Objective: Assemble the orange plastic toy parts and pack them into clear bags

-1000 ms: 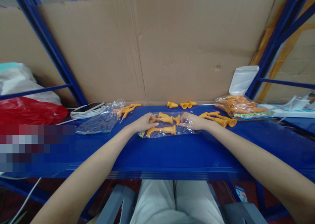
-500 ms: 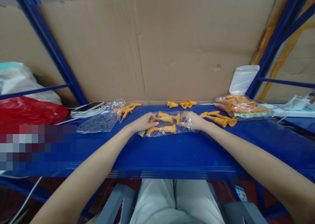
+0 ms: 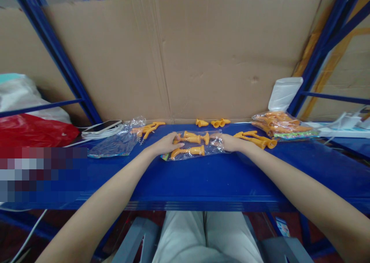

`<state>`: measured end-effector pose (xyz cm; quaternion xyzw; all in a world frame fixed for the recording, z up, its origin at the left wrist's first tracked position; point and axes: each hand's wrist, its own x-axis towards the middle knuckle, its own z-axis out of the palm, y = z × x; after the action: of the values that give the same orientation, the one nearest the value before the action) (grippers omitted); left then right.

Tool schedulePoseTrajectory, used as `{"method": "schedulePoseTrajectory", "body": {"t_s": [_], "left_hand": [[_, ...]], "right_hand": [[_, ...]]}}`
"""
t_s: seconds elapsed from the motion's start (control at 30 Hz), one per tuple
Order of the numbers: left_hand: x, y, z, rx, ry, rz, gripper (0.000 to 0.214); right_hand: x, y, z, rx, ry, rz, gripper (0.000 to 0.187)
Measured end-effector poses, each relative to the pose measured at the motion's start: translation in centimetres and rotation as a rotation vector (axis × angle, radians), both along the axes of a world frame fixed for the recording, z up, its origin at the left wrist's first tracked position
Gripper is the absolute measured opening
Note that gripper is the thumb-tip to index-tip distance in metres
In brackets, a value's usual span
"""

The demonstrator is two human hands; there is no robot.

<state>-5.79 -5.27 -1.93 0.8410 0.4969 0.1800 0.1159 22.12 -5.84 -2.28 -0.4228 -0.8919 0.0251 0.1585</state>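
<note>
- Two orange pieces, an upper piece (image 3: 193,137) and a lower piece (image 3: 195,150), are seen inside a clear bag (image 3: 214,151), which is laid flat on the blue shelf (image 3: 187,182) between the hands.
- The left end of the bag is gripped by the left hand (image 3: 169,143); its thumb and fingers are nearly closed over the film, around the left end of the upper piece.
- The bag's right end is touched by the right hand (image 3: 227,142), whose fingers are bent, with film gleaming about the tips; whether film is pinched there cannot be told.
- The long axis of the bag is set crosswise, from hand to hand, and both pieces are aligned roughly along it.
- The upper piece is placed directly between the two sets of fingers; its T-shaped right end is brought just beside the right fingertips.
- The lower piece is set on the wearer's side of that line, its bent left end lying near the left thumb, so it is reached more closely by the left hand.
- Loose orange parts (image 3: 260,142) are found just beyond the right hand, outside the bag.
</note>
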Motion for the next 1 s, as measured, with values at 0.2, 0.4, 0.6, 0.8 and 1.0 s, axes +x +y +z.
{"method": "schedulePoseTrajectory", "body": {"t_s": [0.2,0.4,0.6,0.8,1.0], "left_hand": [[-0.3,0.3,0.0,0.018,-0.006,-0.003,0.031],[0.0,0.0,0.3,0.044,0.004,0.006,0.027],[0.1,-0.2,0.5,0.095,0.031,0.049,0.021],[-0.1,0.0,0.5,0.108,0.063,0.061,0.023],[-0.4,0.3,0.3,0.072,0.046,0.053,0.027]], "right_hand": [[3.6,-0.7,4.4,-0.161,-0.085,-0.235,0.028],[7.7,-1.0,6.0,-0.25,-0.208,-0.612,0.011],[8.8,1.8,2.5,-0.171,-0.091,-0.577,0.022],[7.0,1.2,2.2,-0.193,0.028,-0.565,0.034],[5.1,-0.6,3.4,-0.426,0.113,-0.602,0.022]]}}
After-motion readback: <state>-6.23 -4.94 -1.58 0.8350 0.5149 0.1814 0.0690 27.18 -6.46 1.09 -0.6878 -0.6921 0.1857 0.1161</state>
